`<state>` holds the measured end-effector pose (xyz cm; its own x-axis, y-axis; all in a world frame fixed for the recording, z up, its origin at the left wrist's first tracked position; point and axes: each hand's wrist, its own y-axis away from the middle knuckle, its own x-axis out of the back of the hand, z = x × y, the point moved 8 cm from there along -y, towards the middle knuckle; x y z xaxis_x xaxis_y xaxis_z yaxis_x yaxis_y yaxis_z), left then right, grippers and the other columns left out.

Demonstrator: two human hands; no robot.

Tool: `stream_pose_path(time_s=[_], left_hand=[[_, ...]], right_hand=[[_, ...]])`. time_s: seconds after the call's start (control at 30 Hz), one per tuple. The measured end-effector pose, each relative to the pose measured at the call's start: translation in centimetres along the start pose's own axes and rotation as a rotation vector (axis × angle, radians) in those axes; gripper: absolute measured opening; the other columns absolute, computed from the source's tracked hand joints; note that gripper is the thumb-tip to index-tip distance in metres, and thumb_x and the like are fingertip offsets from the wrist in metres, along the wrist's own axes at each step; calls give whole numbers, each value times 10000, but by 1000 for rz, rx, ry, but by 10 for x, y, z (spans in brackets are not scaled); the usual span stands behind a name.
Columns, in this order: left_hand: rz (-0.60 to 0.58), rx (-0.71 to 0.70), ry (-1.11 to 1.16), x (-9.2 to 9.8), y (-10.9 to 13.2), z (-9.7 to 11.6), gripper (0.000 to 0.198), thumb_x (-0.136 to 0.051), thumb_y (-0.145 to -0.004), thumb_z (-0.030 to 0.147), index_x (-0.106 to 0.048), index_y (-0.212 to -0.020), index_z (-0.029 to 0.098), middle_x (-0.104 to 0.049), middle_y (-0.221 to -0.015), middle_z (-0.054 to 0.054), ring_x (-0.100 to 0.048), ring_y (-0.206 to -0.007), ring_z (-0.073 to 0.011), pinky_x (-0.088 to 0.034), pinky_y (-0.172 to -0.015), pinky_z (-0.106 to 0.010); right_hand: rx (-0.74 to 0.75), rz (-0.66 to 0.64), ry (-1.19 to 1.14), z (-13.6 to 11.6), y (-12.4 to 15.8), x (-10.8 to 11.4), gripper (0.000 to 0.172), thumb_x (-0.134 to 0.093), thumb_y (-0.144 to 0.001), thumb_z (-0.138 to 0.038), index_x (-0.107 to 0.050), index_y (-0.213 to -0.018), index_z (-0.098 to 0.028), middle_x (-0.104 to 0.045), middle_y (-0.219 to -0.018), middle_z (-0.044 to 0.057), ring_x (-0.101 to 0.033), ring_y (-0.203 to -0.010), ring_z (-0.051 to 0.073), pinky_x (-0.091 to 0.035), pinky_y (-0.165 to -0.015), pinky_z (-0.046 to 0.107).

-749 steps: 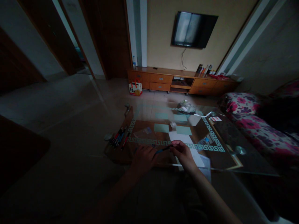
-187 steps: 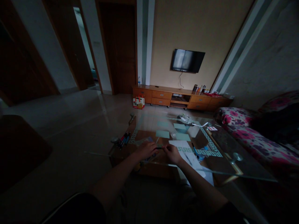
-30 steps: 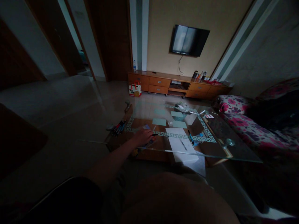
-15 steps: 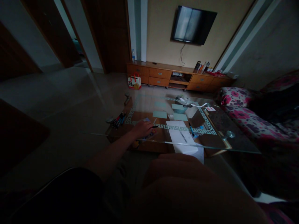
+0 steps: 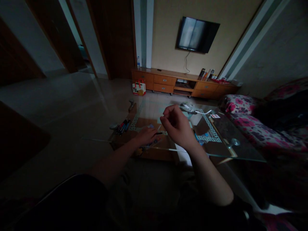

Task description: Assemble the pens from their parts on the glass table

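My left hand (image 5: pixel 146 135) rests low over the near edge of the glass coffee table (image 5: pixel 146 110), its fingers bent downward. A short dark pen-like thing (image 5: pixel 159 133) sticks out at its fingertips, and a colourful packet (image 5: pixel 156 141) lies partly under the hand. My right hand (image 5: pixel 178 126) is raised above the table, fingers curled in toward the thumb; whatever it may hold is too small or hidden to see. Behind its wrist are white paper sheets (image 5: pixel 184 157), mostly covered by the arm. A blue pen (image 5: pixel 195 136) lies to the right of that hand.
Several pens (image 5: pixel 123 126) lie in a bunch at the table's left. A clear plastic bag (image 5: pixel 189 107) and a white card (image 5: pixel 215 116) are toward its far right. Beyond stand a wooden TV cabinet (image 5: pixel 165 80) and a gift bag (image 5: pixel 139 88); a flowered sofa (image 5: pixel 250 120) is on the right.
My right hand has moved from close to the camera to out over the table, now covering most of the paper. The left hand stays in place. The view has tilted slightly up.
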<state>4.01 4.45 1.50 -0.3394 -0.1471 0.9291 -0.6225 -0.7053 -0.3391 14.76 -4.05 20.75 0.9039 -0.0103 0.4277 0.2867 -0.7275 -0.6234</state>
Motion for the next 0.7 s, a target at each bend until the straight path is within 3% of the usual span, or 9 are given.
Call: stream_pose_path(time_s=[0.13, 0.2, 0.27, 0.43, 0.57, 0.7], left_hand=[[5, 0, -23, 1, -1, 1, 224, -492, -936, 284, -623, -1092, 192, -648, -1000, -83, -594, -947, -219, -450, -885, -360], [-4, -4, -17, 1, -1, 1, 220, -494, -937, 282, -613, -1099, 193, -643, -1009, -82, -592, -951, -219, -452, -873, -350], [-9, -10, -5, 0, 0, 1, 211, -490, -943, 277, -607, -1097, 194, -636, -1022, -77, -591, -949, -214, -456, -853, -332], [-16, -60, 20, -2, 0, 7, 206, -482, -963, 299, -601, -1105, 210, -610, -1037, -59, -592, -925, -194, -461, -810, -298], [-27, -89, 9, -5, -3, 12, 221, -466, -980, 322, -601, -1132, 234, -588, -1031, -48, -589, -885, -181, -462, -743, -277], [-32, -113, 10, -6, -6, 17, 233, -452, -993, 331, -606, -1150, 254, -576, -995, -37, -582, -861, -169, -458, -724, -262]], right_hand=[[-250, -7, 123, 129, 18, -11, 176, -522, -910, -350, -568, -979, -194, -615, -796, 2, -549, -627, 133, -417, -592, 259], [-387, -14, 177, 177, 34, -11, 225, -517, -902, -381, -601, -940, -176, -647, -861, 41, -578, -708, 157, -433, -669, 279], [-492, -66, 178, 209, 50, -14, 266, -512, -901, -407, -629, -931, -171, -664, -878, 57, -590, -773, 178, -430, -723, 293], [-589, -212, 87, 239, 69, -29, 396, -518, -898, -516, -681, -811, -166, -680, -760, 43, -588, -702, 166, -421, -662, 266], [-683, -290, -28, 252, 81, -45, 551, -418, -919, -624, -688, -845, -148, -686, -712, 45, -550, -578, 129, -396, -542, 229], [-782, -358, -134, 258, 92, -64, 668, -379, -890, -708, -672, -705, -137, -624, -549, 35, -487, -458, 101, -337, -440, 205]])
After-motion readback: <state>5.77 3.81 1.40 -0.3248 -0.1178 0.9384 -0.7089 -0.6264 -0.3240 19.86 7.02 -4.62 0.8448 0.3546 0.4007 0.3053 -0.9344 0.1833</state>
